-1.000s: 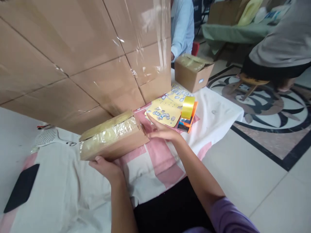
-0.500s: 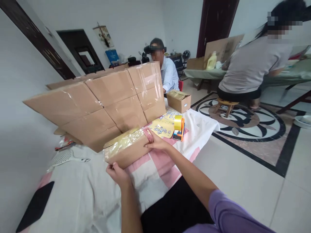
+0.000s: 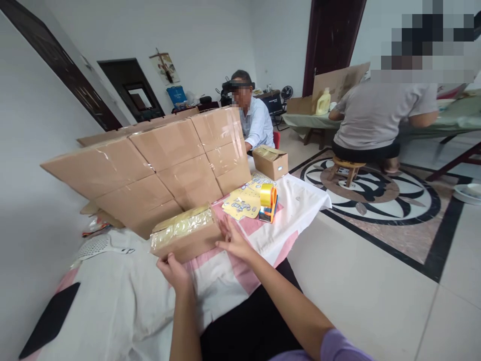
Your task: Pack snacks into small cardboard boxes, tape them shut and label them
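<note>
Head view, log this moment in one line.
left hand: at taped box, lower left end | right hand: fingers spread, at taped box, right end | tape dispenser: right of taped box

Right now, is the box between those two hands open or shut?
The box looks shut: shiny tape stretches across its top. Its inside doesn't show.

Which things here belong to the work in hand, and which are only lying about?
Likely in the work:
- taped cardboard box, between left hand and right hand
- tape dispenser with yellow tape roll, within easy reach

Apparently just lying about:
- flat black object
- yellow bottle on the far table
- black fan
</note>
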`<control>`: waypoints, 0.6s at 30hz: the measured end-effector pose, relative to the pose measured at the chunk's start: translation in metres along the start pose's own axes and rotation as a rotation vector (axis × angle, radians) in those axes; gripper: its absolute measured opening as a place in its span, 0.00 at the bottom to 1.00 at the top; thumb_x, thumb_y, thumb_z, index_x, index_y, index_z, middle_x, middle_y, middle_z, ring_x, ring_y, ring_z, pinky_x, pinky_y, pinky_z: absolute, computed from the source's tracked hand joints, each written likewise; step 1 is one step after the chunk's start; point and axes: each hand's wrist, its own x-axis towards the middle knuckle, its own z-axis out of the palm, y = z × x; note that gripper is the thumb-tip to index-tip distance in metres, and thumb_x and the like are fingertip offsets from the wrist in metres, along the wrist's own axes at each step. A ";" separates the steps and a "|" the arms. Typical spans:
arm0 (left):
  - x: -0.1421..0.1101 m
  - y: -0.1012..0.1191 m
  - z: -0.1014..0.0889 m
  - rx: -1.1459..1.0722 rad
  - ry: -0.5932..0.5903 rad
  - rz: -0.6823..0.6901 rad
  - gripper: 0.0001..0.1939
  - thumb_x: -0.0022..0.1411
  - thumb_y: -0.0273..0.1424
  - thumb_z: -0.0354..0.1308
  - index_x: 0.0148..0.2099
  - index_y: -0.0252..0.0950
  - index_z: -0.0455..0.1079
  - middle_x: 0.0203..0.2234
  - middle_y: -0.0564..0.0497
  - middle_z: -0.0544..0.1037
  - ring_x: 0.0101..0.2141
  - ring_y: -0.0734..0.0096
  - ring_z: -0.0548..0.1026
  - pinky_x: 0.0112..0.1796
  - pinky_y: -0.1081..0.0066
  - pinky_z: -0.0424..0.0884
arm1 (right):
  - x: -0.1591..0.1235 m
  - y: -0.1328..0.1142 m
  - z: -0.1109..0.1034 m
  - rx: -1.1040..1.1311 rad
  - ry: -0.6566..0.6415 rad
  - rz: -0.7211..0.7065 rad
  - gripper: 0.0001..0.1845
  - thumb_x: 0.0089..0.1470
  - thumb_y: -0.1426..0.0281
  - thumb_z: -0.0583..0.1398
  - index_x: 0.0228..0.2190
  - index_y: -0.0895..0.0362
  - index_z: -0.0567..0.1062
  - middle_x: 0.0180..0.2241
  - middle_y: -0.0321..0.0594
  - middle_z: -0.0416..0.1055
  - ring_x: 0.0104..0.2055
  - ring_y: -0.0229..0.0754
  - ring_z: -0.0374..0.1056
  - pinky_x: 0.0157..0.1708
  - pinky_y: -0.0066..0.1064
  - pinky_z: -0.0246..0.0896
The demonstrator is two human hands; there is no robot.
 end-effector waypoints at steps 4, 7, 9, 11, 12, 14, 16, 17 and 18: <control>-0.001 0.000 0.002 -0.024 -0.003 0.011 0.11 0.62 0.36 0.55 0.45 0.39 0.63 0.42 0.51 0.70 0.50 0.60 0.71 0.60 0.53 0.63 | -0.003 0.015 0.010 0.056 0.051 -0.029 0.68 0.48 0.71 0.68 0.73 0.45 0.28 0.75 0.50 0.39 0.76 0.54 0.41 0.67 0.56 0.55; -0.002 0.002 0.001 -0.024 -0.016 0.012 0.11 0.63 0.35 0.54 0.46 0.39 0.62 0.43 0.51 0.70 0.50 0.61 0.71 0.60 0.54 0.65 | -0.007 0.016 0.013 -0.031 0.064 -0.085 0.67 0.47 0.72 0.69 0.73 0.50 0.32 0.74 0.53 0.43 0.76 0.53 0.44 0.71 0.54 0.46; -0.002 0.002 0.001 -0.010 -0.024 0.017 0.10 0.63 0.35 0.54 0.46 0.38 0.62 0.43 0.50 0.70 0.49 0.61 0.71 0.60 0.53 0.63 | -0.009 0.009 0.010 -0.123 0.060 -0.107 0.66 0.46 0.72 0.70 0.74 0.51 0.38 0.74 0.52 0.46 0.75 0.53 0.47 0.73 0.52 0.41; -0.003 0.003 0.000 0.006 -0.036 0.030 0.10 0.63 0.35 0.53 0.46 0.38 0.62 0.42 0.51 0.69 0.49 0.62 0.70 0.60 0.53 0.63 | -0.010 0.002 0.003 -0.101 0.056 -0.092 0.63 0.45 0.71 0.70 0.73 0.51 0.45 0.73 0.49 0.49 0.74 0.53 0.49 0.73 0.50 0.42; -0.003 0.002 0.000 0.012 -0.046 0.040 0.10 0.63 0.35 0.54 0.46 0.38 0.62 0.42 0.52 0.69 0.49 0.62 0.70 0.60 0.54 0.62 | -0.009 -0.002 -0.001 -0.043 0.069 -0.076 0.61 0.45 0.70 0.70 0.73 0.52 0.48 0.73 0.49 0.51 0.74 0.53 0.50 0.73 0.50 0.44; -0.005 0.000 0.000 0.019 -0.074 0.064 0.11 0.63 0.37 0.55 0.44 0.38 0.63 0.40 0.53 0.69 0.48 0.63 0.70 0.59 0.55 0.62 | -0.004 -0.007 -0.008 0.098 0.117 -0.045 0.56 0.48 0.69 0.67 0.73 0.52 0.49 0.72 0.48 0.52 0.74 0.53 0.51 0.71 0.51 0.48; -0.006 -0.002 0.000 0.015 -0.108 0.083 0.12 0.62 0.39 0.57 0.43 0.39 0.63 0.39 0.54 0.68 0.47 0.64 0.69 0.58 0.56 0.63 | 0.003 -0.009 -0.015 0.175 0.170 -0.032 0.51 0.53 0.68 0.62 0.73 0.51 0.48 0.72 0.47 0.52 0.73 0.52 0.52 0.70 0.53 0.51; -0.006 -0.004 0.000 0.008 -0.124 0.089 0.12 0.62 0.39 0.58 0.43 0.39 0.63 0.39 0.54 0.68 0.46 0.65 0.69 0.57 0.57 0.64 | 0.006 -0.009 -0.018 0.185 0.188 -0.033 0.49 0.54 0.68 0.60 0.73 0.51 0.48 0.72 0.46 0.52 0.73 0.52 0.53 0.69 0.55 0.52; -0.007 -0.005 0.000 -0.002 -0.138 0.094 0.13 0.61 0.40 0.58 0.43 0.39 0.63 0.38 0.54 0.68 0.46 0.66 0.70 0.56 0.58 0.65 | 0.010 -0.008 -0.019 0.197 0.202 -0.034 0.48 0.55 0.68 0.59 0.73 0.51 0.48 0.72 0.46 0.52 0.73 0.52 0.54 0.69 0.55 0.53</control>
